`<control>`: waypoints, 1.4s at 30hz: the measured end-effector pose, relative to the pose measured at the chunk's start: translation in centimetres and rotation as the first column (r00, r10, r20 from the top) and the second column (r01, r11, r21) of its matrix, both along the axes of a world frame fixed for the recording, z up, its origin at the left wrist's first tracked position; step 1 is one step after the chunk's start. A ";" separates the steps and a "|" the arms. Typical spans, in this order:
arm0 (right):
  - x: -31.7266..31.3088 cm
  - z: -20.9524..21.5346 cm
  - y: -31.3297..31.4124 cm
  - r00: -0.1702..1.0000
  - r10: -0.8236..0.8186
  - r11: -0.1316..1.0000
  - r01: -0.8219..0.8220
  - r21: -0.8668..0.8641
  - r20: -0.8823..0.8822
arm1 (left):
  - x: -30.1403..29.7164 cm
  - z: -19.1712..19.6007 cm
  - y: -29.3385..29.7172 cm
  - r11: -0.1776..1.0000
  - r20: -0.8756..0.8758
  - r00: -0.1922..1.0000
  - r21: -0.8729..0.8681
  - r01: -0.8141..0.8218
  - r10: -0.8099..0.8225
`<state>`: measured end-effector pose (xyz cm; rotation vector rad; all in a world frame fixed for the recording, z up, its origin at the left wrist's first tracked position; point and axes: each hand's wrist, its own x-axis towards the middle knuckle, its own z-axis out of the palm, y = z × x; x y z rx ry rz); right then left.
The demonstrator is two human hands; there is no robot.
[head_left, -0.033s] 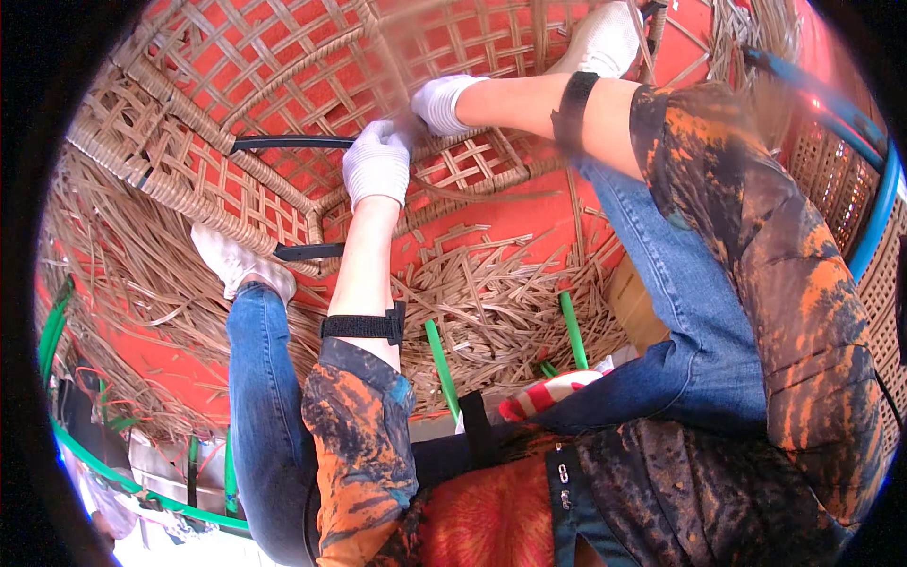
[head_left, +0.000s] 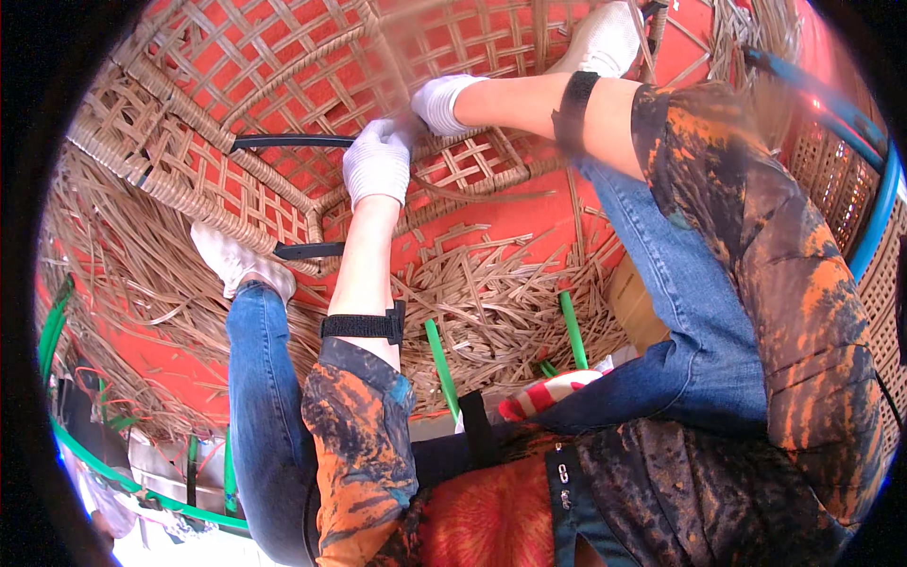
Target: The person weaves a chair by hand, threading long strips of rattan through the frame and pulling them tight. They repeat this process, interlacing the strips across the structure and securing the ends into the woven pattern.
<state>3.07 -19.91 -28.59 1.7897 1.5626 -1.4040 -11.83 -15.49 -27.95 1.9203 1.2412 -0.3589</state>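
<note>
In white ribbed gloves, both hands meet at the lower middle of an open-lattice wicker panel [head_left: 269,57] with wrapped brown edges. My left hand [head_left: 376,165] is closed with its fingers curled at the panel. Just above and right of it, my right hand [head_left: 442,104] is closed, knuckles up. A blurred brown weaving strand [head_left: 392,57] runs up from between the hands, and both seem to pinch it. Its contact with the fingertips is smeared and partly hidden. Another loose strand [head_left: 482,196] trails right beneath the hands. Black straps [head_left: 298,142] cross the frame to the left.
Long brown strands [head_left: 142,227] lie in a heap at the left, and short offcuts [head_left: 501,302] cover the red floor [head_left: 472,227]. Green poles [head_left: 573,331] rise before my lap. A blue tube [head_left: 874,208] and woven wicker [head_left: 831,180] stand at the right.
</note>
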 end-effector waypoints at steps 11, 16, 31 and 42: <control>-3.2 4.8 -1.2 0.827 0.327 0.868 -0.454 -0.200 -0.458 | 2.4 2.2 0.1 0.955 -0.109 0.958 -0.166 0.246 -0.266; -4.1 10.7 -0.1 0.509 0.541 0.769 -0.621 0.149 -0.670 | 2.1 -0.6 0.0 0.917 -0.187 0.901 -0.169 0.362 -0.391; 2.2 -2.3 0.0 0.820 -0.521 0.793 0.362 -0.490 -0.237 | 1.6 0.8 -1.5 0.941 -0.234 0.923 0.070 0.330 -0.306; 2.3 -2.8 -0.9 0.642 -0.670 0.715 0.424 -0.556 -0.373 | 0.8 0.7 -0.2 0.662 -0.354 0.793 0.436 0.610 -0.497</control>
